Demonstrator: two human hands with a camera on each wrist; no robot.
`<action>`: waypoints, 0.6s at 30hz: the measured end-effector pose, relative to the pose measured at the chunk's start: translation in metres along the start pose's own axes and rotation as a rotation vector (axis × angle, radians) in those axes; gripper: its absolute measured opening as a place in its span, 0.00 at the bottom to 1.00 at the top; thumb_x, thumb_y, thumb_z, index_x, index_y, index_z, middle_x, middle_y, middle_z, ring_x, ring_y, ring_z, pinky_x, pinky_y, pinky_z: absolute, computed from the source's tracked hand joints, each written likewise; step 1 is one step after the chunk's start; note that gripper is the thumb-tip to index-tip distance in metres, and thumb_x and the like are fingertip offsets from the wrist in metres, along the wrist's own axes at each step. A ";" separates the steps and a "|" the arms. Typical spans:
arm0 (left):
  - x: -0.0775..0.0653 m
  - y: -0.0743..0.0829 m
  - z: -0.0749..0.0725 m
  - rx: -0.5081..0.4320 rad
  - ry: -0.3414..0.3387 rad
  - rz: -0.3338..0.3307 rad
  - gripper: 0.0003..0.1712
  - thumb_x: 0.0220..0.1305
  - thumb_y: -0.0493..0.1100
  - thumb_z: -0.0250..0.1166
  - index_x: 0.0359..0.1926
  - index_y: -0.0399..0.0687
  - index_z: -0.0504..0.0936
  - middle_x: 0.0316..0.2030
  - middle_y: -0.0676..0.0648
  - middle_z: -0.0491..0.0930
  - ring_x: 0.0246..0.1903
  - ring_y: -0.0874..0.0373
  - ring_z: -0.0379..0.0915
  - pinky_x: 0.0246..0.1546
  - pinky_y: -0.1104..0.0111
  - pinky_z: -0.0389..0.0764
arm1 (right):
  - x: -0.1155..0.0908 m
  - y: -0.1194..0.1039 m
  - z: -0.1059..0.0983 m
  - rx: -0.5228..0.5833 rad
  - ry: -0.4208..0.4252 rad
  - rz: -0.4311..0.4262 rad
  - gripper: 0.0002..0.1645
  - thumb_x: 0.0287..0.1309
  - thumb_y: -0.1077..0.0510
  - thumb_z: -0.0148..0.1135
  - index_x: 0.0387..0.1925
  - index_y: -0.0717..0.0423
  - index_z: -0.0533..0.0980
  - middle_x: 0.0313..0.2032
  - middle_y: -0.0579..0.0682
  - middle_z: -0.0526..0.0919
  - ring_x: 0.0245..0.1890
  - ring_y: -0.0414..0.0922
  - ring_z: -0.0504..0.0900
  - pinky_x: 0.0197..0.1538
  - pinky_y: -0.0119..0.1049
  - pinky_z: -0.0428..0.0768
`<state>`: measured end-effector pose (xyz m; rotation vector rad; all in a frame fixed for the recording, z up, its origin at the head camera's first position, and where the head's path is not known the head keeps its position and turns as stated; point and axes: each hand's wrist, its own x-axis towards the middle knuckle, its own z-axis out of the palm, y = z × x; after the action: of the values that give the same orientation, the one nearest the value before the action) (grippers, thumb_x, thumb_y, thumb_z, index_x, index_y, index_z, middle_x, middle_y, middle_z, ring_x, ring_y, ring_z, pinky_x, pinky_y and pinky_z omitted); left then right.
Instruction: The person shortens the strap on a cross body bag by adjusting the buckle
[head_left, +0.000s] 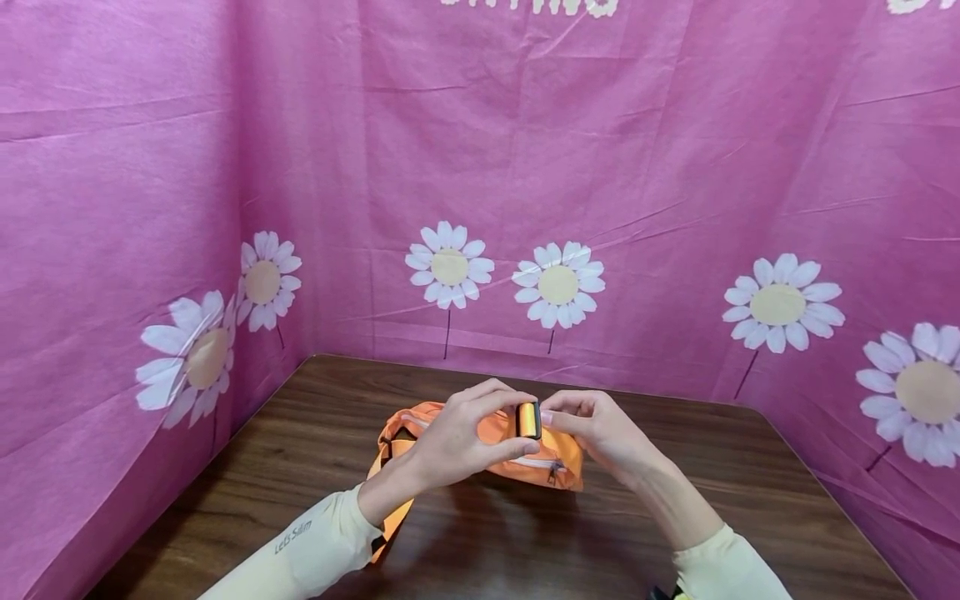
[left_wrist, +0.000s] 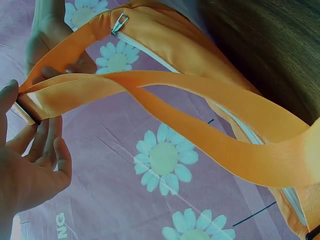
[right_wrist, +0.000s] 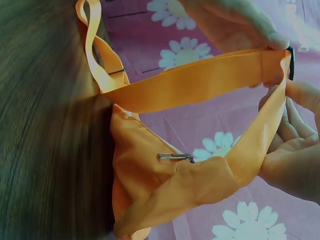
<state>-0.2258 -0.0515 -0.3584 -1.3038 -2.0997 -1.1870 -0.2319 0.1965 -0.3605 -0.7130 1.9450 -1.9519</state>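
Observation:
An orange waist bag [head_left: 495, 429] with a white zipper [head_left: 536, 461] lies on the table in the head view. My left hand [head_left: 465, 429] pinches a black strap slider [head_left: 529, 421] between thumb and fingers, raised above the bag. Orange webbing strap [left_wrist: 75, 95] runs through this slider and loops back toward the bag in the left wrist view. At the slider's right side, my right hand [head_left: 600, 425] pinches the strap with thumb and fingertips. The right wrist view shows the strap crossing in front of the right hand's fingers [right_wrist: 287, 122], with a metal zipper pull [right_wrist: 172, 156] below.
The dark wooden table [head_left: 292, 450] extends around the bag. Pink cloth [head_left: 637, 167] with printed daisies encloses its back and sides. More strap [head_left: 397, 521] hangs toward the left forearm. A small dark and yellow item [head_left: 660, 593] shows at the bottom edge beside the right sleeve.

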 end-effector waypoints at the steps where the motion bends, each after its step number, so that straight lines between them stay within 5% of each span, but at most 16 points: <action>1: 0.000 0.000 0.000 0.003 -0.002 -0.002 0.29 0.59 0.53 0.78 0.59 0.51 0.83 0.47 0.61 0.79 0.48 0.66 0.75 0.47 0.68 0.77 | 0.000 0.000 0.000 0.006 0.004 -0.002 0.10 0.69 0.61 0.63 0.45 0.65 0.82 0.33 0.53 0.85 0.34 0.45 0.81 0.42 0.39 0.80; 12: 0.002 0.000 -0.003 0.009 0.041 0.044 0.29 0.58 0.50 0.78 0.59 0.49 0.83 0.48 0.58 0.80 0.50 0.65 0.76 0.48 0.67 0.78 | 0.000 0.000 -0.009 0.019 -0.070 0.028 0.13 0.73 0.61 0.58 0.50 0.65 0.81 0.41 0.56 0.85 0.44 0.49 0.81 0.55 0.46 0.76; 18: 0.002 0.000 -0.004 -0.016 0.060 0.055 0.29 0.59 0.48 0.78 0.60 0.50 0.82 0.48 0.58 0.81 0.52 0.64 0.76 0.52 0.67 0.77 | -0.001 0.003 -0.021 0.010 -0.139 0.014 0.12 0.73 0.64 0.56 0.51 0.67 0.80 0.41 0.55 0.84 0.42 0.49 0.82 0.53 0.48 0.78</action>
<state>-0.2271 -0.0534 -0.3549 -1.3083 -2.0027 -1.2075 -0.2425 0.2150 -0.3627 -0.8078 1.8519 -1.8500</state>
